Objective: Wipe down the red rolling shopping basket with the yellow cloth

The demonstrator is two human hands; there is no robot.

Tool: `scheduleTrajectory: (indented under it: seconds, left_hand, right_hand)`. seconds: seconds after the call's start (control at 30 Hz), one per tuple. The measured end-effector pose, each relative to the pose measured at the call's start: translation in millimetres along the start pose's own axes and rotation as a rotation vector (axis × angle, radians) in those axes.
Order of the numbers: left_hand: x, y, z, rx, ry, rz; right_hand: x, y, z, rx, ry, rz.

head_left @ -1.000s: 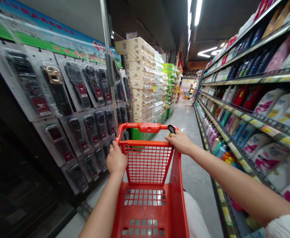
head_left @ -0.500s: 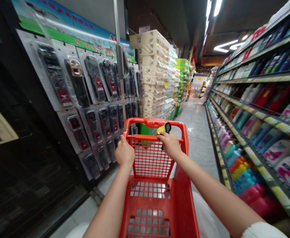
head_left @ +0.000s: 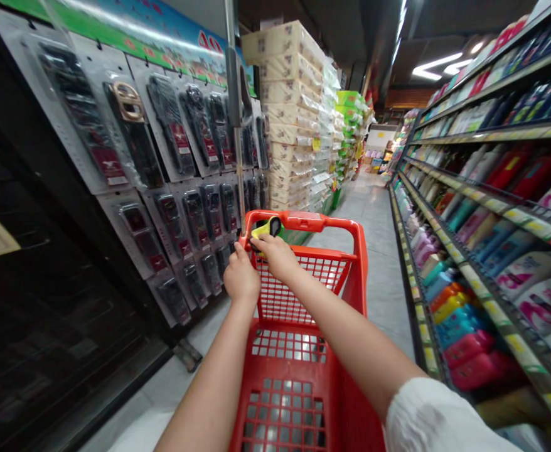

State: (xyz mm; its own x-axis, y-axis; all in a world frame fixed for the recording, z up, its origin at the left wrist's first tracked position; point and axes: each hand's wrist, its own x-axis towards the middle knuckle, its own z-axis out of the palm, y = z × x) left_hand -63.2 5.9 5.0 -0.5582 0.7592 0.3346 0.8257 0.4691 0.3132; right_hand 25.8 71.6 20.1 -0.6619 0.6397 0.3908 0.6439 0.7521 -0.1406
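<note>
A red plastic shopping basket (head_left: 285,367) with grid walls stands in front of me, its floor bare. My left hand (head_left: 241,276) is closed around its far left corner, near the foot of an upright metal pole (head_left: 240,182) with a grey clip part way up. Beside it, almost touching, my right hand (head_left: 278,256) pinches a small yellow-and-black clamp-like piece (head_left: 261,231) with a round black end. That piece is against the left part of the basket's far rim; the fingers partly hide it, and its exact kind is unclear.
On the left, packaged belts (head_left: 134,135) hang on a display board. Stacked beige packs (head_left: 282,119) stand ahead, with green boxes (head_left: 348,119) beyond. Shelves of bottles (head_left: 477,245) line the right. A grey tiled aisle (head_left: 360,207) runs between them.
My right hand has moved left with the yellow-and-black piece, from the right part of the basket's rim to beside my left hand. The view has shifted slightly closer to the belts.
</note>
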Motion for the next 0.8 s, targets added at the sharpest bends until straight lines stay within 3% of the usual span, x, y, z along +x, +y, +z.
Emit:
scheduleTrajectory:
  seconds: [0.2, 0.37, 0.5, 0.6, 0.8]
  left_hand:
    - [-2.0, 1.1, -5.1, -0.056, -0.009, 0.002]
    - [-3.1, 1.6, -11.2, -0.064, -0.015, 0.009]
    - [-4.0, 2.9, -13.9, -0.066, -0.031, 0.010]
    - [-3.1, 3.3, -12.5, -0.061, -0.029, 0.016]
    - [0.1, 0.9, -8.1, -0.060, -0.012, 0.018]
  right_hand:
    - [-57.4, 45.5, -35.5, -0.207, -0.026, 0.143]
    - [-87.7, 103.3, -93.4, -0.450, -0.240, 0.217]
    - [-106.3, 131.4, -127.1, -0.465, -0.290, 0.096]
    - [-128.8, 123.0, -126.8, -0.481, -0.312, 0.018]
    - [-189.4, 66.9, -101.8, -0.337, -0.512, -0.291]
